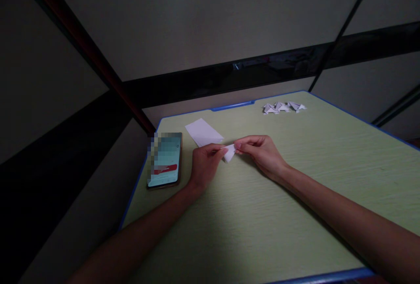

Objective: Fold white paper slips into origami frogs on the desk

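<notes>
A small piece of folded white paper (230, 152) is held between my two hands, a little above the table. My left hand (206, 163) pinches its left side between thumb and fingers. At its right side, the thumb and fingertips of my right hand (262, 152) close on the paper. The paper narrows to a point toward me; its upper edge is partly hidden by my fingers. Just beyond my left hand lies a flat white paper sheet (203, 131), its near end covered by that hand.
A phone (167, 161) with a lit screen lies left of my left hand. Several folded paper figures (281, 107) stand in a row at the far right. The pale green table (262, 227) has a blue rim and stands against a panelled wall (210, 26).
</notes>
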`<state>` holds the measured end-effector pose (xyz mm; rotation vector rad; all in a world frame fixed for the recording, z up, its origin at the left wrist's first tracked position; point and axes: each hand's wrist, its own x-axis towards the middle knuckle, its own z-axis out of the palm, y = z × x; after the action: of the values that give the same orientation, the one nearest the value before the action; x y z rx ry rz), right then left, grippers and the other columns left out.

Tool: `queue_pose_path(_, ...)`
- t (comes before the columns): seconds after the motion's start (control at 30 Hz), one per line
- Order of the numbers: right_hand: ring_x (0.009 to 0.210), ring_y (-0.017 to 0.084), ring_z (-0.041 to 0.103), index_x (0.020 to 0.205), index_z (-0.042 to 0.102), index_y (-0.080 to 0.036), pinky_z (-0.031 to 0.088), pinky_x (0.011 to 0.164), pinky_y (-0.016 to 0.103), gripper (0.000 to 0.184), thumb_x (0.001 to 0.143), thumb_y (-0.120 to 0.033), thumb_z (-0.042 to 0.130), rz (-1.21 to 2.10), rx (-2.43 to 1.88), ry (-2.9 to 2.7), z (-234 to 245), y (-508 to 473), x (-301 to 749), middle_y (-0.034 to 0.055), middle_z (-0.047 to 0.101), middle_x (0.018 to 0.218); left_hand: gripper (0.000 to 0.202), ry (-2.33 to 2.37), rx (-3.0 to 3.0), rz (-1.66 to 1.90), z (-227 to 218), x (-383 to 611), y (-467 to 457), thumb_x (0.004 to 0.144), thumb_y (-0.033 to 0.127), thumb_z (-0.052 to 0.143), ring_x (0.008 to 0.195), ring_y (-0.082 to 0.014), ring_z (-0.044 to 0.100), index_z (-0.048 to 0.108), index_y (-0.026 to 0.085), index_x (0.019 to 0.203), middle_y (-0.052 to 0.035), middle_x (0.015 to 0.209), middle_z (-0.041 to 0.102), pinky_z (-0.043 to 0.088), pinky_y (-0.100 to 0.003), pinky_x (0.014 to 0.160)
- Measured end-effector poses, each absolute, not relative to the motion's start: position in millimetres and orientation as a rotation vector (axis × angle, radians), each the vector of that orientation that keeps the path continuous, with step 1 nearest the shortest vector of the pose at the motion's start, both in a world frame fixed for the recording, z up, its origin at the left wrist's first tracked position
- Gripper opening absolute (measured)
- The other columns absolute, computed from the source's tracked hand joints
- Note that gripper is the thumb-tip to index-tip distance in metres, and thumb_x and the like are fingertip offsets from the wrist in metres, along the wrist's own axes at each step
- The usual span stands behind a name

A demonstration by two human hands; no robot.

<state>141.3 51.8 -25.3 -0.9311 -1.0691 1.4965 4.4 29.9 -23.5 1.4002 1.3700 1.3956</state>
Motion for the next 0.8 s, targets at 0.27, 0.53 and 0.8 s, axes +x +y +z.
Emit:
queue_pose_path(0.27, 0.05, 0.007, 0.051, 0.057, 0.067, -0.015, 0.039, 0.056, 0.022, 0.005, 0.052, -0.015, 0.068, 1.54, -0.889, -1.049, -29.0, 53.6, 142.3, -0.0009, 0.062, 0.052, 0.006, 1.365, 1.427, 1.374, -25.5, 2.8, 31.4, 0.059, 0.019, 0.062, 0.059, -0.0129, 0.057, 0.066, 0.015, 0.061, -0.0007, 0.061, 0.066, 0.043, -0.023, 0.059)
queue_pose_path(0.53, 0.045, 0.007, 0.047, 0.051, 0.064, -0.012, 0.035, 0.05, 0.022, 0.003, 0.051, -0.014, 0.066, 1.465, -0.959, -1.104, -20.8, 51.7, 142.8, -0.0009, 0.059, 0.045, 0.011, 1.396, 1.527, 1.361, -25.7, 2.2, 32.5, 0.062, 0.022, 0.059, 0.057, -0.0128, 0.054, 0.065, 0.014, 0.059, -0.0007, 0.058, 0.064, 0.04, -0.023, 0.057)
queue_pose_path(0.8, 0.043, 0.007, 0.047, 0.052, 0.062, -0.012, 0.035, 0.047, 0.022, 0.004, 0.052, -0.015, 0.064, 1.373, -0.973, -1.062, -20.8, 48.2, 140.0, -0.0017, 0.058, 0.044, 0.028, 1.352, 1.551, 1.171, -25.9, 2.8, 34.1, 0.069, 0.03, 0.05, 0.046, -0.0071, 0.037, 0.05, 0.013, 0.047, 0.0052, 0.043, 0.042, 0.027, -0.02, 0.047)
